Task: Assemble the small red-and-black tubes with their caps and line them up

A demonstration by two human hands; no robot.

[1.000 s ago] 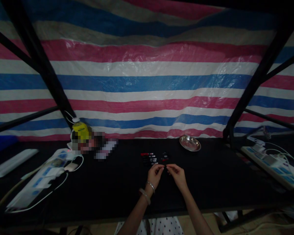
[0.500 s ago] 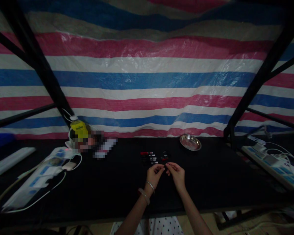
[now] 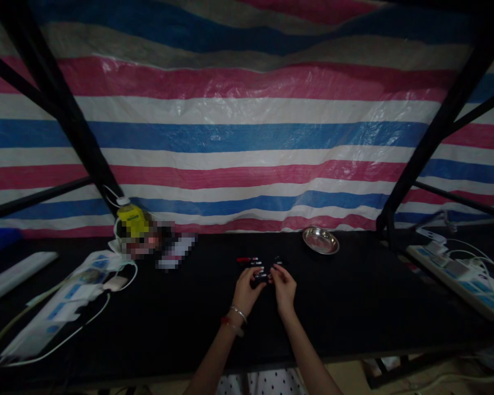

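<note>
My left hand (image 3: 246, 289), with bracelets at the wrist, has its thumb and fingers around a small dark piece with a silvery part (image 3: 260, 276). Close beside it on the right, my right hand (image 3: 285, 285) is pinched at the near end of that piece; what its fingertips hold is too small to make out. Just beyond my hands lie a red piece with a silver tip (image 3: 247, 259) and a silvery piece (image 3: 256, 264) on the black table. Some small dark pieces (image 3: 277, 259) lie beyond my right hand.
A round metal dish (image 3: 320, 240) stands at the back right of the black table (image 3: 181, 318). On the left are a yellow-labelled bottle (image 3: 134, 218), a blurred flat item (image 3: 177, 252) and a power strip (image 3: 61, 307) with cables. Another power strip (image 3: 456, 277) lies far right.
Both hands have moved left, toward the small pieces. My left hand now has a dark and silvery piece between its fingers, and my right fingertips have come up beside it.
</note>
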